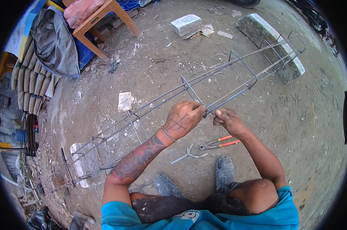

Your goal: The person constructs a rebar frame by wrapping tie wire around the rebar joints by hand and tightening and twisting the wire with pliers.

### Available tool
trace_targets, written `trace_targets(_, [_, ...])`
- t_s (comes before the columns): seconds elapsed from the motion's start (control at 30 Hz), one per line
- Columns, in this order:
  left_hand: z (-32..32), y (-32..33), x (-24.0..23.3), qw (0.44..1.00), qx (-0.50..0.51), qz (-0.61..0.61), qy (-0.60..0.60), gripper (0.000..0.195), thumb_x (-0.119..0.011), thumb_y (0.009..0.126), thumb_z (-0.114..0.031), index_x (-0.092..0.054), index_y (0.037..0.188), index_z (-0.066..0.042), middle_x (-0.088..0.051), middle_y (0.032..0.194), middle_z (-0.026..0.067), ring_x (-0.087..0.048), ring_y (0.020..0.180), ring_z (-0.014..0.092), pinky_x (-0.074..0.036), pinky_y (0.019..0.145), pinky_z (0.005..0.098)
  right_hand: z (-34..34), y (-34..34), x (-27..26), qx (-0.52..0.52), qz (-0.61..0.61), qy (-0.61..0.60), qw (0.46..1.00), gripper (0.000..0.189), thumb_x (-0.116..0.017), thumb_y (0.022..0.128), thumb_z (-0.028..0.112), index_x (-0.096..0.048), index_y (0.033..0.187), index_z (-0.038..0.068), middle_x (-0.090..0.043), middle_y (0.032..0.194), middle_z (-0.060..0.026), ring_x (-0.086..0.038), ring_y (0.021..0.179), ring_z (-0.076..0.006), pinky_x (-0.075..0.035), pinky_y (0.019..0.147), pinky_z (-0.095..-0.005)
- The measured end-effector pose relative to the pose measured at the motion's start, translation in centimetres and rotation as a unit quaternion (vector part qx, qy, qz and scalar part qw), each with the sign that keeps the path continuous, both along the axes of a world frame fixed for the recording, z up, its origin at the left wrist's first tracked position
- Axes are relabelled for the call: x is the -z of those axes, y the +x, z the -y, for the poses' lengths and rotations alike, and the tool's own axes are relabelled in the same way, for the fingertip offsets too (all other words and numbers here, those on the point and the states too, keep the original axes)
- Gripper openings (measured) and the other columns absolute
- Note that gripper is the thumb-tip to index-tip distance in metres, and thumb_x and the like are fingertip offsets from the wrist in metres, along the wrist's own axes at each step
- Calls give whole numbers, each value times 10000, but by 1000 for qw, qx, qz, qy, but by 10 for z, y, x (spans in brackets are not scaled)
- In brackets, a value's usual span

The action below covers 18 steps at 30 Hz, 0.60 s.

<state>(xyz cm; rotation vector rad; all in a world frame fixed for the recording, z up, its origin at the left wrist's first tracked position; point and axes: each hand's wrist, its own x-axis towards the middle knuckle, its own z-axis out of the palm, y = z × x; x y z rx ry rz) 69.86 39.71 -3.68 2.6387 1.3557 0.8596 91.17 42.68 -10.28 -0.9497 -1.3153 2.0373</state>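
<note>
A long rebar cage point(167, 99) of steel bars and square stirrups stretches diagonally in front of me, raised off the dirt. My left hand point(185, 116) is closed around the near bar where a stirrup point(193, 91) meets it, and its fingers hide most of that joint. Just to the right, my right hand point(229, 122) pinches thin tie wire close to the same bar; the wire is mostly hidden by the fingers. Below the hands, end-cutting pincers point(216, 143) with red handles lie on the ground. Beside them is a Y-shaped pale strip point(189, 154).
A concrete block point(288, 54) supports the cage's right end, and a pale block point(82, 164) lies under its left part. Another block point(186, 24) sits farther off. An orange plastic chair point(94, 24) and stacked bundles point(32, 83) stand left. My boots point(225, 172) are below the cage.
</note>
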Motion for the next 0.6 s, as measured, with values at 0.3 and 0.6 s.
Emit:
trace_targets(0.3, [1,-1,4,1000,12,14,3,138,-709,729,-104,-617,817,-51,-636,796,80,-635,689,241,-505,597,339,-14,-11,4,98,241,564,784,88,-641,810,131,-676,854,62,-621,813,-121,-590,786,-278,-445,703,-376])
trace_targets(0.6, [0,-1,4,997,-19,50,-61,121,-716,716,-63,-632,798,-29,-645,781,101,-642,670,253,-511,582,340,2,-58,8,262,260,377,849,117,-596,837,136,-673,817,50,-621,755,-111,-598,705,-258,-437,668,-370])
